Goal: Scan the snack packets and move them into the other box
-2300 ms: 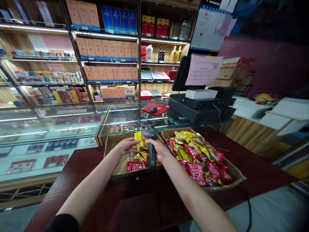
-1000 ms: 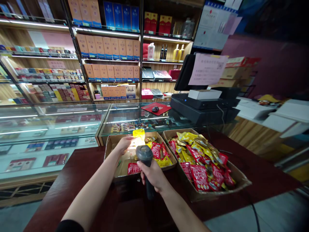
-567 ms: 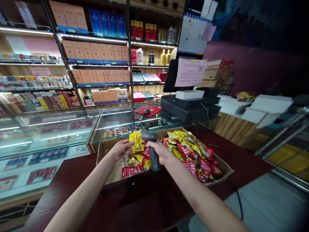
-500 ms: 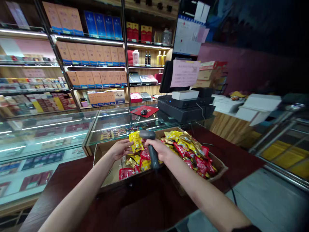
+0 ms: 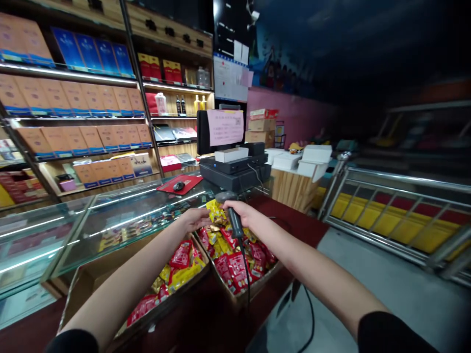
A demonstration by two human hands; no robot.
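My right hand [image 5: 239, 212] is wrapped round the handle of a dark barcode scanner [image 5: 234, 220], its cable hanging down. Beside the scanner head, my left hand [image 5: 196, 219] reaches with its fingertips at a yellow packet [image 5: 216, 212]; whether they grip it is hard to make out. Both hands are above the right cardboard box [image 5: 240, 299], filled with red packets [image 5: 235, 269] and yellow ones. Under my left forearm stands the left cardboard box [image 5: 79, 289], holding red and yellow packets [image 5: 181, 255] at its right side.
Behind the boxes runs a glass display counter [image 5: 128, 208] with a mouse [image 5: 178, 186] on a red mat. A monitor [image 5: 202, 132] and a black cash drawer [image 5: 235, 174] stand further back. Shelves of boxes line the left; a metal railing [image 5: 397, 179] is at right.
The view has turned right, so the shelves and boxes appear further left. My hands, the scanner and the yellow packet have shifted from the left box to over the right box.
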